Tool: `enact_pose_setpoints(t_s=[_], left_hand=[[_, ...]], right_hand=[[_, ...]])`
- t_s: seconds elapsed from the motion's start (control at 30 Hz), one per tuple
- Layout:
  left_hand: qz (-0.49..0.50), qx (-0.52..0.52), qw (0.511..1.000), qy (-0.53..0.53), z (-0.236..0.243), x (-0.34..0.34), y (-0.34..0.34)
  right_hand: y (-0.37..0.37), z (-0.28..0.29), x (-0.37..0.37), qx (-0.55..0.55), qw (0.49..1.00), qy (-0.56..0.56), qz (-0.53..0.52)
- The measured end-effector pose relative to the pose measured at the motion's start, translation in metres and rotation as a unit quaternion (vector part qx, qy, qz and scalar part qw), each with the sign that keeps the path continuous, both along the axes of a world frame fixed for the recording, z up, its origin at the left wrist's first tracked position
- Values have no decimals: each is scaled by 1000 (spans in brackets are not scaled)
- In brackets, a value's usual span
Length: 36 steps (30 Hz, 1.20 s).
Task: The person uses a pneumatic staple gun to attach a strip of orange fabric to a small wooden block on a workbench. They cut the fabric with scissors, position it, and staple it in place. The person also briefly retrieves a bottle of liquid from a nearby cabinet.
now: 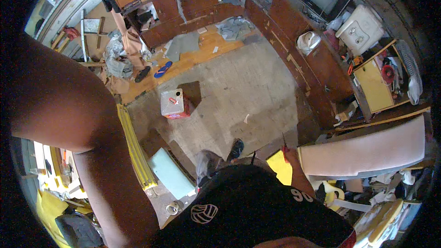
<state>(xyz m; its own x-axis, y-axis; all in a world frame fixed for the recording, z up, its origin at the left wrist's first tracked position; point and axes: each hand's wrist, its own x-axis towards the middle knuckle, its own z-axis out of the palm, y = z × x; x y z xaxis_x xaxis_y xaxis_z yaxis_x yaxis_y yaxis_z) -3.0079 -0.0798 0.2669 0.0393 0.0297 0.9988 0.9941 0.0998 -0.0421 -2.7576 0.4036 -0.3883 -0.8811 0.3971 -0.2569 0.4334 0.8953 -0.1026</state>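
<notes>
My left arm (69,92) is bent and raised, filling the left side of the view; its hand is out of sight. Down by my right hip, my right hand (289,154) is closed around a small red-handled tool (284,143). A thin dark blade or point sticks out of it, too small to tell its exact kind. Right beside that hand is a bright yellow sheet or foam piece (279,167), partly hidden by my black shirt. Out on the floor in front stands a square red tin (186,109) with a small red and white item lying on its pale top.
Yellow strips (134,147) and a pale blue padded board (172,173) lie at my left. A long pinkish padded panel (367,149) extends on the right. Dark wooden panels (294,59) border the floor. Blue flip-flops (163,69) and scraps lie farther off.
</notes>
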Motion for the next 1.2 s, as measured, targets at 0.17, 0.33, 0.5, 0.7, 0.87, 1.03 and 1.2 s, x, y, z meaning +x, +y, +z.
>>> enact_pose_setpoints(t_s=[0.17, 0.33, 0.5, 0.7, 0.87, 1.03, 1.2], left_hand=[[-54, 24, 998, -4, -16, -79, 34], [-62, 11, 998, -19, -27, -162, 62], [-87, 18, 996, -32, -45, -267, 72], [-86, 13, 996, -31, -51, -405, 77], [-94, 8, 995, -24, -44, -503, 72], [-77, -26, 997, 5, -35, -568, 99], [-7, -86, 996, 0, -15, -606, 120]], right_hand=[[80, -36, -45, -545, 689, 210, -430], [15, 82, -106, -157, 970, -66, -175], [7, 78, -141, -139, 972, -100, -163], [-1, 127, -267, -249, 905, -164, -305], [53, 36, -327, -390, 840, 168, -338], [55, 74, -435, -87, 982, -70, -152], [76, 78, -524, -128, 986, -40, -96]])
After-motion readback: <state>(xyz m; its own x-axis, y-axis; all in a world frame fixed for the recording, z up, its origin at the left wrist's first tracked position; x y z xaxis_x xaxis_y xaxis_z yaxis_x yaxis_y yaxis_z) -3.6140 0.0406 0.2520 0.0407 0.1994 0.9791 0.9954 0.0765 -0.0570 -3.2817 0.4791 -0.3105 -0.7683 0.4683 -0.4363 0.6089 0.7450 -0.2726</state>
